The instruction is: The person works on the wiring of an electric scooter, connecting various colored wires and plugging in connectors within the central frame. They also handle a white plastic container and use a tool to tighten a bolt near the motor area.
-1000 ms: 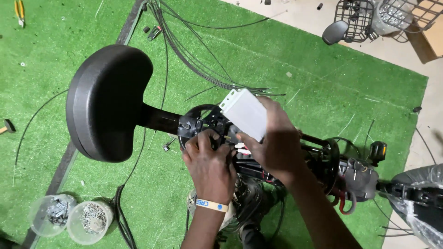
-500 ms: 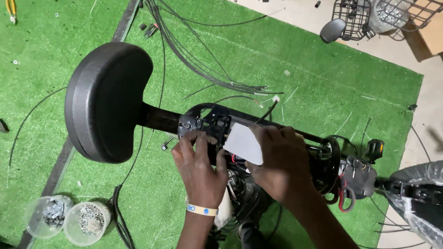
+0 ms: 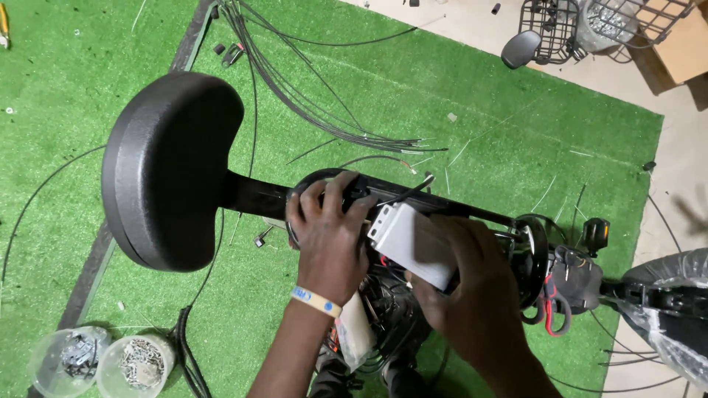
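Observation:
A black scooter frame [image 3: 472, 210] with a wide black seat [image 3: 166, 169] lies across green artificial turf. My left hand [image 3: 332, 236] presses its fingers on the frame's round black housing just right of the seat post. My right hand [image 3: 461, 284] grips a silver-white rectangular box [image 3: 409, 243] with wires and holds it low against the frame's open middle. Red and black wires show under the box. A pale wristband sits on my left wrist.
Two clear cups [image 3: 70, 354] of small metal parts stand at bottom left. A bundle of black cables [image 3: 310, 103] fans over the turf behind the frame. A wire basket [image 3: 557, 22], a mirror [image 3: 520, 48] and a cardboard box [image 3: 682, 40] lie top right.
My right hand has brought the silver box down from above the frame into the frame's middle. My left hand has shifted slightly up onto the round housing.

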